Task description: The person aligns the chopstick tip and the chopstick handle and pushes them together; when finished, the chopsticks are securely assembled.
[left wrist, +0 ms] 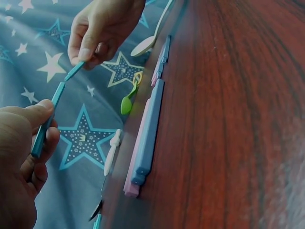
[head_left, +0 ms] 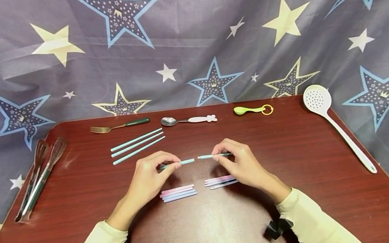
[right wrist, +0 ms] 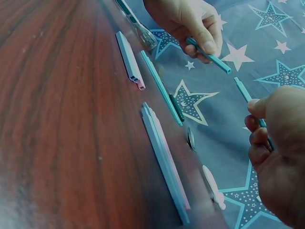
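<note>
My left hand (head_left: 149, 175) pinches a short teal chopstick half (head_left: 187, 161) between thumb and fingers above the table. Facing it, my right hand (head_left: 239, 164) pinches another teal chopstick half (head_left: 204, 156), whose narrower tip shows in the right wrist view. The left piece has a hollow square end (right wrist: 229, 71). A small gap parts the two ends, roughly in line. Just below the left hand lie pink and blue chopstick halves (head_left: 178, 193). A similar pink and blue group (head_left: 218, 181) lies partly behind the right hand.
Three long teal chopsticks (head_left: 137, 146) lie at back left. Along the back edge are a green-handled fork (head_left: 120, 125), a spoon (head_left: 188, 120) and a lime measuring spoon (head_left: 249, 110). Tongs (head_left: 41, 179) lie at the left edge, a white skimmer (head_left: 339, 128) at the right.
</note>
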`<state>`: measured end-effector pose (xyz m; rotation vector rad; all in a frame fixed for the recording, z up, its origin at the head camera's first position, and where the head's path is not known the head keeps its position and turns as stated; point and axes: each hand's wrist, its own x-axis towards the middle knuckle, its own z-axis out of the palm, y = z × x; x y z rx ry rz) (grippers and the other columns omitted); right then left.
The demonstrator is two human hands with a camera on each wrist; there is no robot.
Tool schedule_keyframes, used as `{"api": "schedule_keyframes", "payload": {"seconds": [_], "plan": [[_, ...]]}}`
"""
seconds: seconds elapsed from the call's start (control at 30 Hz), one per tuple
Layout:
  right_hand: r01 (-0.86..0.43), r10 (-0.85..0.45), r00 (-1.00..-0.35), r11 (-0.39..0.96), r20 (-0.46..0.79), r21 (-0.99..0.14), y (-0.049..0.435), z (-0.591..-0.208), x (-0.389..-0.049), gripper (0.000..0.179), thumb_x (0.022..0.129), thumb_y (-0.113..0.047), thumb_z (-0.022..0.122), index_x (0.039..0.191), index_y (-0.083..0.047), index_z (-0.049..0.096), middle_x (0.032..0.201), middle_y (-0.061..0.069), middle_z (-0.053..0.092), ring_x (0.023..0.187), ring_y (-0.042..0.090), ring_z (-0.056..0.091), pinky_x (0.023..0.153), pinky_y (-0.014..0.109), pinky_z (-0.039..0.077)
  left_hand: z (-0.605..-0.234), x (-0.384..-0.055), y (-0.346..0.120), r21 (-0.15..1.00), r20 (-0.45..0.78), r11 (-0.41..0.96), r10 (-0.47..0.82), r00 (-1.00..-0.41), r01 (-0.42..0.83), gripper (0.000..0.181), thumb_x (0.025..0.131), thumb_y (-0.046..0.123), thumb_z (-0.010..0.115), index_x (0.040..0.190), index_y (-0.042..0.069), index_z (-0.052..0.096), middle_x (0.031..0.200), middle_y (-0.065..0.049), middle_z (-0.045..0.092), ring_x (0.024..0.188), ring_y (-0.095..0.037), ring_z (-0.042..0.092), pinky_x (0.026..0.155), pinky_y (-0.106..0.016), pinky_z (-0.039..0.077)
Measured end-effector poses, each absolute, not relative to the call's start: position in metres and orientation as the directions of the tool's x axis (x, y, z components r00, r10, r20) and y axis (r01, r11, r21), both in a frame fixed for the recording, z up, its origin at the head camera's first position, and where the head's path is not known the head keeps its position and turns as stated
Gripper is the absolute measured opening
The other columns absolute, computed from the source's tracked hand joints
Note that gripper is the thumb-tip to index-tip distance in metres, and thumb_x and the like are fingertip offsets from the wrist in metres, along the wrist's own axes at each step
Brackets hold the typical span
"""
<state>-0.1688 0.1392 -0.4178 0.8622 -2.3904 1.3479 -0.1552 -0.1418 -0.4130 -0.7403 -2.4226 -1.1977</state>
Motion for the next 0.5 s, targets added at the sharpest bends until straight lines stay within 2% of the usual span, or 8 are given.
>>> {"api": "schedule_keyframes", "payload": {"seconds": [0.17, 0.5], "plan": [[-0.619, -0.374, -0.783, 0.379, 0.498, -0.688, 0.1367, -0.4182, -0.1671, 0.009, 0.092, -0.003, 0.075, 0.093, -0.012, 0.072, 0.090, -0.002, 0.069, 0.083, 0.009, 0.060, 0.075, 0.023, 0.049, -0.4150, -0.1551, -0.1410, 0.631, 0.506, 0.507, 0.305, -0.807, 0.587, 0.009, 0.087, 0.015, 0.083, 0.093, 0.020, 0.079, 0.091, 0.009, 0.075, 0.082, -0.002, 0.065, 0.071, -0.014, 0.047], [-0.625, -0.380, -0.777, 0.378, 0.501, -0.683, 0.1357, -0.4214, -0.1661, 0.012, 0.093, -0.003, 0.074, 0.093, -0.014, 0.071, 0.089, -0.002, 0.069, 0.081, 0.009, 0.058, 0.069, 0.033, 0.049, -0.4174, -0.1543, -0.1383, 0.623, 0.517, 0.502, 0.310, -0.798, 0.599, 0.010, 0.087, 0.015, 0.083, 0.094, 0.021, 0.078, 0.092, 0.009, 0.075, 0.084, -0.003, 0.067, 0.075, -0.014, 0.048]]}}
